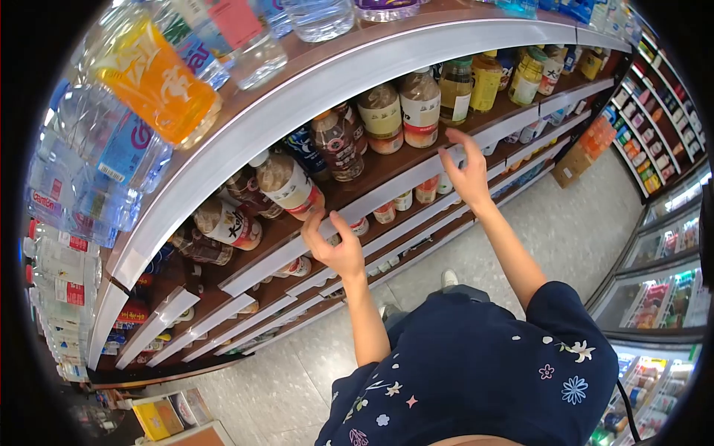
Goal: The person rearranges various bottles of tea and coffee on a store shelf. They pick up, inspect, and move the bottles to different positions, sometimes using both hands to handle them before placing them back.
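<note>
My left hand (338, 249) is at the shelf's front edge, its fingertips right at the base of a milk tea bottle (291, 187) with a white and red label. The thumb and fingers are apart and curved. Farther right, my right hand (468, 172) hovers before the same shelf edge, also open, nearest to a bottle with a cream label (421, 110) and a green-capped bottle of pale yellow drink (455, 89). Between the hands stand a dark brown bottle (338, 149) and another cream-labelled bottle (381, 119).
Above, an upper shelf carries an orange drink bottle (160, 82) and large water bottles (111, 156). Lower shelves (401, 241) hold more bottles. A cardboard box (571, 165) stands on the floor at the shelf's far end. Glass-door coolers (662, 297) line the right side.
</note>
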`<state>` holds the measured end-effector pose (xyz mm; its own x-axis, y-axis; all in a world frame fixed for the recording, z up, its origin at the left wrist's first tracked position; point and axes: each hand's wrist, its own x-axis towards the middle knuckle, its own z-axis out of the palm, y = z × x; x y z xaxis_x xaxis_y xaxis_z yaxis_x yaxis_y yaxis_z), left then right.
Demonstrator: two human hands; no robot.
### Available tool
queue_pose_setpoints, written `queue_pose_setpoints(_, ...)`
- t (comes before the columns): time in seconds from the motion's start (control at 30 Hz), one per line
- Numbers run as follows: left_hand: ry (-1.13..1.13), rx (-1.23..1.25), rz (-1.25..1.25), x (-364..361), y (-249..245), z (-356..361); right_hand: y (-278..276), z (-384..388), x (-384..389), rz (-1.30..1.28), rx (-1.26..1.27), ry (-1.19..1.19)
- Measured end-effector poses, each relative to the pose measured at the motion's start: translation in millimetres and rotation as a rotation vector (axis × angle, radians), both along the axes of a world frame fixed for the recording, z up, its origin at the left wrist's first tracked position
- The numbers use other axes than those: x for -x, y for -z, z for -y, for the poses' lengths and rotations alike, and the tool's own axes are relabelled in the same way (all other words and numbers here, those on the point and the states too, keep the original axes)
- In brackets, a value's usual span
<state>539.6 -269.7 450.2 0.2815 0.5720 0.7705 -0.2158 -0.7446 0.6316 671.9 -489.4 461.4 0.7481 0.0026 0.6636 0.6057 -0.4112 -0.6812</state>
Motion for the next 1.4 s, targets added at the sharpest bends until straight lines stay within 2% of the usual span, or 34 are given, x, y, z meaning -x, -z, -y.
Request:
queue_pose_setpoints(0.13,0.157,0.033,-0.101,-14.7,-3.9,38.2,-15.6,1.5,-36.1,0.062,-0.030,-0.073)
queue_pose_setpoints(0.23,0.199,-0.017,-0.127,-28.9,-15.4,66.5,-22.0,-0.7,-50.0,-0.007,-0.017,-0.142)
queue_pose_setpoints(0.4,0.256,0.040,-0.158,-63.2,-23.8,92.0,-18.6,-5.9,-68.3,0.017,0.141,-0.163)
queue_pose_setpoints(0.47,0.217,0.042,-0.206,-75.7,-18.3,96.1,-21.7,-6.6,-67.0,-0.030,0.174,-0.158)
queue_pose_setpoints(0.7,0.107,0.074,-0.193,-107.1,-19.7,102.8,-27.5,9.1,-69.3,0.070,0.211,-0.216)
queue_pose_setpoints(0.8,0.099,0.109,-0.199,-121.5,-22.4,98.7,-28.2,18.2,-68.6,0.030,0.127,-0.353)
queue_pose_setpoints(0.87,0.103,0.131,-0.192,-129.5,-21.1,97.8,-22.1,21.6,-70.9,0.077,0.094,-0.340)
queue_pose_setpoints(1.03,-0.158,-0.012,-0.291,-140.0,-19.8,96.4,11.4,37.0,-80.8,-0.057,-0.016,-0.445)
queue_pose_setpoints(1.07,-0.202,-0.028,-0.329,-140.9,-20.7,96.2,28.0,38.5,-79.8,-0.032,-0.205,-0.536)
queue_pose_setpoints(1.13,-0.156,0.000,-0.289,-143.5,-20.2,97.5,29.7,42.8,-74.9,0.078,-0.388,-0.669)
queue_pose_setpoints(1.23,-0.083,-0.001,-0.257,-146.3,-21.4,101.7,41.3,53.6,-81.7,0.156,-0.309,-0.685)
queue_pose_setpoints(1.33,-0.047,-0.032,-0.285,-145.2,-25.3,109.8,32.2,59.3,-67.8,0.122,-0.366,-0.678)
queue_pose_setpoints(1.4,-0.007,-0.035,-0.310,-143.5,-25.8,113.3,21.0,52.9,-54.0,0.132,-0.541,-0.666)
